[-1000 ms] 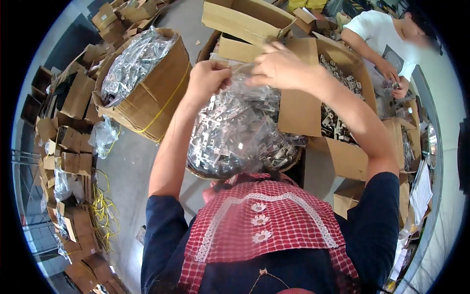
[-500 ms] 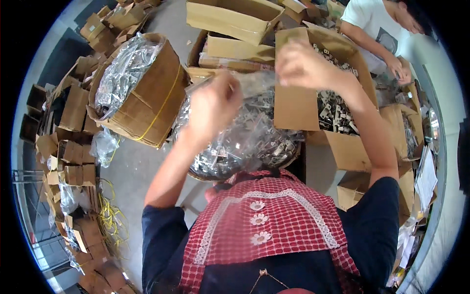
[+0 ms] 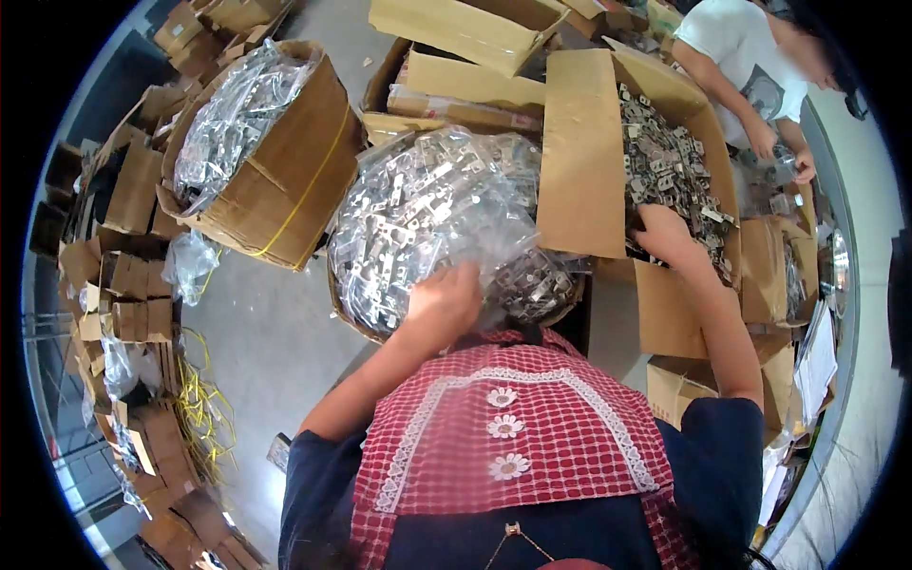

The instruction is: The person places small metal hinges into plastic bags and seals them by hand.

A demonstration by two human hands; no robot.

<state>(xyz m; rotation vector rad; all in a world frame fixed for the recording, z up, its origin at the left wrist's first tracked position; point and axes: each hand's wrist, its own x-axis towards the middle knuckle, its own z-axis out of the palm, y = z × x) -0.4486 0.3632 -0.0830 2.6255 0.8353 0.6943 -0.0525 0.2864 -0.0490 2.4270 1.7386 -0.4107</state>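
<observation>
My left hand is closed, its fingers pinching clear plastic at the near side of a heap of clear plastic bags filled with small silvery metal parts. The heap fills a round container in front of me, and darker loose metal parts show at its right. My right hand reaches into an open cardboard box to the right, down among loose metal clips or brackets. The fingertips of that hand are hidden by the box flap and the parts.
A tall carton of bagged parts, tied with yellow strap, stands at the left. Other boxes sit behind the heap. A co-worker handles something small at the far right. Stacked cartons and loose yellow strapping lie along the left.
Both hands were raised over the heap and blurred, with clear plastic between them. My left hand has come down toward me; the right has dropped into the box of loose parts.
</observation>
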